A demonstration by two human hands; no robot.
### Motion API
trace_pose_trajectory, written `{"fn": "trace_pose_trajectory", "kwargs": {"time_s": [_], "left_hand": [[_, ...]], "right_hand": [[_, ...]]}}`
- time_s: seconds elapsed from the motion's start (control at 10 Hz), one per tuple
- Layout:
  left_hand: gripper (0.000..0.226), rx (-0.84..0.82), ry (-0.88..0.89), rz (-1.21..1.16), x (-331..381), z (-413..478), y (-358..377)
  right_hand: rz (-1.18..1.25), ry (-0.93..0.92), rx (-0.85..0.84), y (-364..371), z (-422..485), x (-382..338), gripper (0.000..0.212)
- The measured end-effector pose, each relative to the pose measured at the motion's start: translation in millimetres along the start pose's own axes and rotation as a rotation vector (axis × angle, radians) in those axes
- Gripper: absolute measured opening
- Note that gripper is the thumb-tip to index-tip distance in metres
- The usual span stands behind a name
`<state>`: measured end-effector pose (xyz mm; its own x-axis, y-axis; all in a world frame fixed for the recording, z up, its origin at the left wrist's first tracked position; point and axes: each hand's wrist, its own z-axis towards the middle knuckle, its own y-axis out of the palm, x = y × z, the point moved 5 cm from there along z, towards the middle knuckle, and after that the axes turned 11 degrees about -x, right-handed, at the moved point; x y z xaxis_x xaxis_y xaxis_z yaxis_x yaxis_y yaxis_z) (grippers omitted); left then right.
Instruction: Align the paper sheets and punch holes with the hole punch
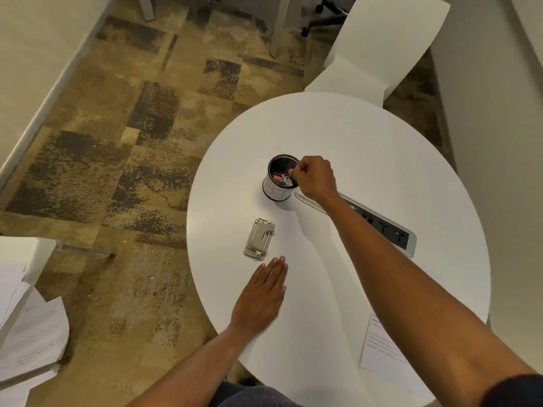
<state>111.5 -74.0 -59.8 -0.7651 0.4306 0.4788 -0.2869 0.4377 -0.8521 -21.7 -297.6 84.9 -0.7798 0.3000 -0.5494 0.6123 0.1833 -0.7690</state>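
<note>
**White round table, both hands over it**

White laminate: a round table (382, 160) fills the right half of the view, standing on patchy brown and tan carpet (123, 148). A white moulded chair (379, 54) stands at its far edge. On a lower surface at the left edge of view, loose stacks of printed paper (32, 333) lie fanned and uneven, well apart from the table.

Right arm reaches across the table from the near right. It crosses over a printed paper sheet (379, 348) lying flat near the table's near-right rim; part of the sheet is hidden under the forearm. Farther along, the arm passes over a grey power strip (393, 227) set into the tabletop.

Left hand (261, 295) lies palm down on bare table, fingers straight and together, gripping nothing. Fingertips sit just beside the near end of the hole punch (259, 237), apart from it. The punch is grey metal, lying flat on the table to the left of centre, untouched.

Right hand (316, 179) is curled at the rim of a black mesh cup (277, 193) with a white paper band round its side. Fingertips are pinched together just inside the mouth; whether they hold anything is too small to tell. Small mixed items lie in the cup bottom, one red.
</note>
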Motion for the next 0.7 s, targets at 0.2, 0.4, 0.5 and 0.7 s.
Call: {"fn": "trace_pose_trajectory", "kwargs": {"time_s": [0.2,0.4,0.5,0.7], "left_hand": [[0.051,-0.011,-0.001,0.011,-0.1,-0.3,0.7],[0.051,-0.046,-0.007,0.041,4.5,-0.3,-3.2],[0.05,-0.03,0.047,0.058,8.0,0.0,-11.8],[0.051,-0.057,0.115,-0.028,38.6,19.9,-27.1]], "right_hand": [[-0.018,-0.05,-0.021,-6.1,-9.1,1.1,0.011],[0.27,-0.087,0.062,-22.0,-56.6,38.2,0.01],[0.27,-0.03,0.173,-26.2,-104.3,87.3,0.014],[0.204,0.243,0.154,-2.0,-176.9,163.0,0.053]]}}
